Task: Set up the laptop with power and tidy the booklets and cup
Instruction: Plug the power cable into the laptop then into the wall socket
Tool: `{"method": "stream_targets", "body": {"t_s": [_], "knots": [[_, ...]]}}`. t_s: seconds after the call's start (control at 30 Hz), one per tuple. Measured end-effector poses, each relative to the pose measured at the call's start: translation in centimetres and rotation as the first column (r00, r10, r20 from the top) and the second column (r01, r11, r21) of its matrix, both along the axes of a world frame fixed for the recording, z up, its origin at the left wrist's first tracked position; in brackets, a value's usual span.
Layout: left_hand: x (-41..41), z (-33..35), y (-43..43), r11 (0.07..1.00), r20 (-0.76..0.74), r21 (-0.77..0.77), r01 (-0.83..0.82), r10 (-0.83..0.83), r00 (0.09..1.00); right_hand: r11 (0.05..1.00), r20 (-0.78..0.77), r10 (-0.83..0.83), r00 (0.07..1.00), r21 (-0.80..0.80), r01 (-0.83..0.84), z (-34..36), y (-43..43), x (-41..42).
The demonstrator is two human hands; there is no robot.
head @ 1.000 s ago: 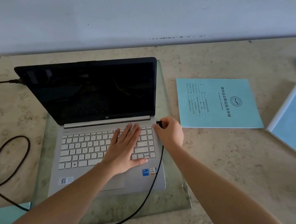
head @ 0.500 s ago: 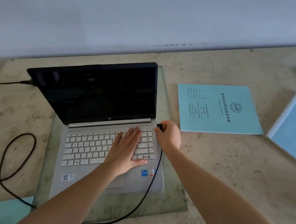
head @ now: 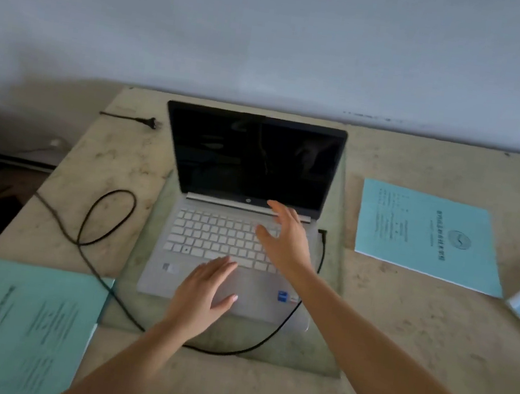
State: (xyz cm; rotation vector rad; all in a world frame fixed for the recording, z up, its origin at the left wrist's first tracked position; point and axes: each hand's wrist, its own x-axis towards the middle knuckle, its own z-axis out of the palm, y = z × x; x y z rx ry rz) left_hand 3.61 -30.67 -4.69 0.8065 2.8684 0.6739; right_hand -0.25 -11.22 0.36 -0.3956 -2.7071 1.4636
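Left hand [head: 207, 285] rests flat, fingers straight, on the laptop [head: 250, 156] at 6 o'clock. Right hand [head: 286, 236] hovers, fingers spread, holding nothing. Cable plug [head: 322, 233] sits at 3 o'clock.

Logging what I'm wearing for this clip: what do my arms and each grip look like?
The left forearm and right forearm are bare, with no sleeve in view. The left grip and right grip are bare hands: no gloves, rings, watch or bracelet visible. The left thumbnail shows pale.
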Motion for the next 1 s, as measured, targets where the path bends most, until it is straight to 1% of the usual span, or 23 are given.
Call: {"method": "stream_targets", "body": {"t_s": [0.1,0.2,0.27,0.4,0.5,0.6,0.73,0.87,1.0], "knots": [[-0.1,1.1,-3.1,0.996,-0.036,0.026,-0.086,0.087,0.996,0.992,-0.063,0.123,0.99,0.035,-0.121,0.4,-4.8,1.7],[0.7,2.1,-6.8,0.994,-0.084,0.019,-0.104,0.105,0.991,0.962,-0.067,0.255,0.965,0.118,-0.246,0.4,-9.3,3.5],[1.4,3.3,-10.4,0.992,-0.128,0.013,-0.126,0.127,0.984,0.943,-0.066,0.305,0.95,0.161,-0.292,0.7,-12.5,4.1],[2.9,6.1,-19.9,0.96,-0.185,0.019,-0.281,0.279,0.942,0.921,-0.111,0.362,0.925,0.198,-0.336,2.5,-20.5,4.2],[4.2,7.2,-28.5,0.928,-0.18,0.02,-0.373,0.37,0.911,0.907,-0.18,0.397,0.9,0.228,-0.354,3.9,-28.0,4.0],[5.6,8.1,-36.2,0.878,-0.192,0.047,-0.477,0.477,0.858,0.889,-0.237,0.448,0.862,0.221,-0.402,4.7,-35.3,4.0],[6.8,8.9,-44.0,0.803,-0.162,0.088,-0.589,0.595,0.787,0.859,-0.229,0.504,0.833,0.239,-0.454,4.5,-42.8,3.4],[5.4,8.6,-49.1,0.773,-0.15,0.088,-0.628,0.633,0.759,0.837,-0.195,0.531,0.825,0.27,-0.475,3.7,-47.3,1.6],[1.0,7.6,-52.0,0.801,-0.15,0.061,-0.595,0.597,0.788,0.857,-0.165,0.481,0.861,0.295,-0.422,2.3,-49.2,-2.5]]}}
